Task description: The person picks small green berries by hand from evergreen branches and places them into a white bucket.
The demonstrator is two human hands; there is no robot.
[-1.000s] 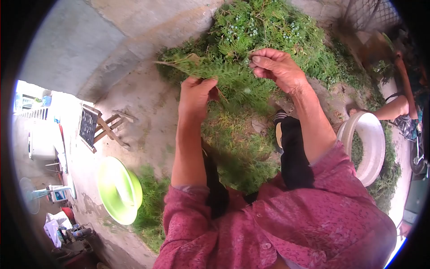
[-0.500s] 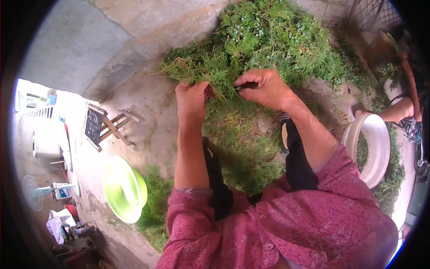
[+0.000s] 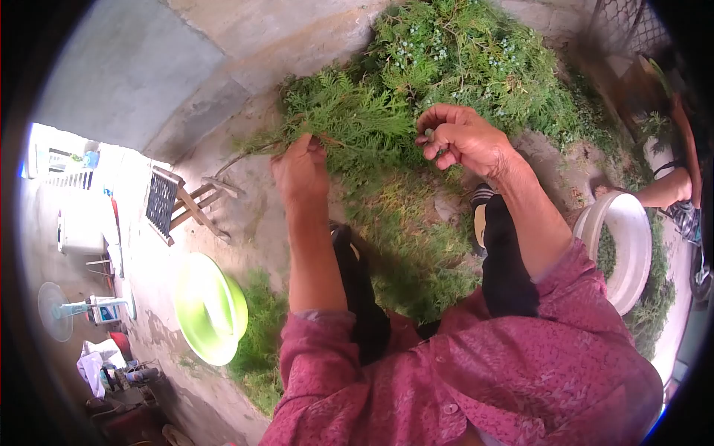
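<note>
My left hand (image 3: pixel 301 175) is closed round the stem of a leafy evergreen branch (image 3: pixel 349 115), whose flat green sprays spread to the right. My right hand (image 3: pixel 472 141) is a little right of that branch, apart from it. Between its thumb and fingers sits a small round grey-green cone (image 3: pixel 429 134). Behind both hands rises a big heap of cut evergreen branches (image 3: pixel 461 56), dotted with pale blue-green cones. Loose green clippings (image 3: pixel 409 253) cover the ground between my feet.
A bright green basin (image 3: pixel 210 308) stands at the left, beside more greenery. Beyond it are a folding stool (image 3: pixel 182 204) and a fan (image 3: pixel 63 311). A white bucket (image 3: pixel 632 253) is at my right, near another person's bare leg (image 3: pixel 666 188). A concrete wall (image 3: pixel 134 74) runs behind.
My right hand has drawn away from the branch to the right, and a small cone now shows in its fingers. My left hand has shifted slightly left and down with the branch.
</note>
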